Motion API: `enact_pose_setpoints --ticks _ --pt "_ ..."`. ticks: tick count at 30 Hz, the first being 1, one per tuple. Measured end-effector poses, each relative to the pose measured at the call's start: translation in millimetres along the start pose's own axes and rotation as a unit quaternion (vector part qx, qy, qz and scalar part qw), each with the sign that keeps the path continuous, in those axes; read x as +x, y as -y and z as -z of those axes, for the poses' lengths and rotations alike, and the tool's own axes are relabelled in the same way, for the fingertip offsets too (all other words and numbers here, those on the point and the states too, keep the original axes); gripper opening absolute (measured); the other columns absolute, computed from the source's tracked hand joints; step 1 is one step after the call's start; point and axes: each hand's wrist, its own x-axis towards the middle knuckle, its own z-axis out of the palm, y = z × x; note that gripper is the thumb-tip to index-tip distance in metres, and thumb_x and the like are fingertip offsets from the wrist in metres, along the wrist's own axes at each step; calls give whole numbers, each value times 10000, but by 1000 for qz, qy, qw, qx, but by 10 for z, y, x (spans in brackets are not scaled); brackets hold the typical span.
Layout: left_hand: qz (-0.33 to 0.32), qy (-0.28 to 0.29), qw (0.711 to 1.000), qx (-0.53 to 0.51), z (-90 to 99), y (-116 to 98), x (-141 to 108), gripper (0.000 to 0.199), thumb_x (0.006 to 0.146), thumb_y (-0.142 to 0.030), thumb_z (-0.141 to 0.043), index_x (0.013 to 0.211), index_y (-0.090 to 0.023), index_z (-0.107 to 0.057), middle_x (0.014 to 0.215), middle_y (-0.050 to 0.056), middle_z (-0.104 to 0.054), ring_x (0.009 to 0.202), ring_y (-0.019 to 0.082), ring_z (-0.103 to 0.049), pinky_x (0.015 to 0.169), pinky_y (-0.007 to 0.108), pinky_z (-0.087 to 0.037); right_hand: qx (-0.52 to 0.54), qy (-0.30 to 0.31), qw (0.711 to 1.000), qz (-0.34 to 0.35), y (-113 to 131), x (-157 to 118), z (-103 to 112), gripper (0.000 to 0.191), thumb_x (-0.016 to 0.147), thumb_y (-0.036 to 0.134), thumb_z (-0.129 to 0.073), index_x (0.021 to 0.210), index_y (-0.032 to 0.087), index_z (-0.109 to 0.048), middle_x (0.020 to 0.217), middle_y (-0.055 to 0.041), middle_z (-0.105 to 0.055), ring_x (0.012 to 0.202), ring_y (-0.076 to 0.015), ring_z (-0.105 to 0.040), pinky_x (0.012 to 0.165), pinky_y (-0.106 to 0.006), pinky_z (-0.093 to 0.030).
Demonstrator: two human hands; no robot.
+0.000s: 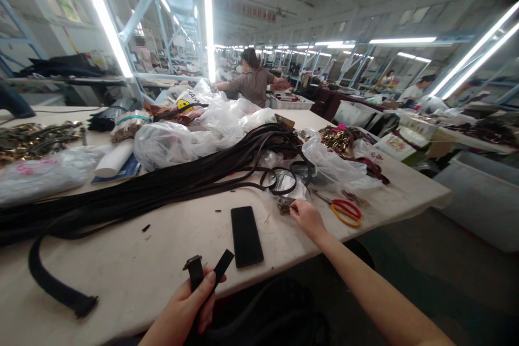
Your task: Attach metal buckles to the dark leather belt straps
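Near the table's front edge, my left hand [198,294] is closed round a black strap [224,263]. A small metal buckle [192,262] sits on a loop of that strap, above my thumb. My right hand [307,219] reaches out to a small heap of brownish metal pieces [285,205] beside a clear plastic bag. Its thumb and fingers are pinched together at the heap; what is between them is too small to make out. Between the hands lies a black phone [246,236]. Scissors [344,212] with red and yellow handles rest right of my right hand.
A long bundle of black straps [162,186] crosses the table [170,275], one end [83,305] curling toward the front left. Behind it are plastic bags [174,143], a white roll [115,159] and metal fittings [338,138]. A person [251,84] works beyond; bins [482,200] stand right.
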Motion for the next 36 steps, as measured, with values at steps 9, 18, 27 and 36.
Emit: enact_pose_setpoints --ticks 9,18,27,36 --pt "-30 99 995 -9 -246 -346 -212 294 805 -437 -517 771 -146 -547 402 -72 -351 389 78 -315 489 222 -335 320 -92 919 213 1382 -681 320 56 811 183 -526 851 199 -562 832 -39 -657 792 -146 -614 716 -269 -495" --pt "-98 44 994 -17 -200 -222 -416 316 789 -481 -520 717 -185 -434 406 -75 -372 383 87 -326 460 224 -316 297 -106 882 351 1624 -920 386 157 793 102 -527 892 211 -584 863 -54 -658 841 -176 -596 755 -334 -493" --pt "-114 85 980 140 -238 -271 -572 391 861 -505 -362 931 -148 -504 531 -38 -459 502 122 -442 550 247 -370 586 161 780 147 1725 -1057 614 187 880 303 -452 935 249 -623 1213 -39 -499 1112 -173 -484 947 -295 -398" --pt "-285 -104 826 475 -139 -363 -516 270 895 -250 -307 996 -181 -548 933 78 -635 883 223 -583 766 321 -425 660 361 658 -18 1905 -903 791 295 826 448 -518 797 154 -514 498 72 -372 401 -29 -285 381 -152 -208"
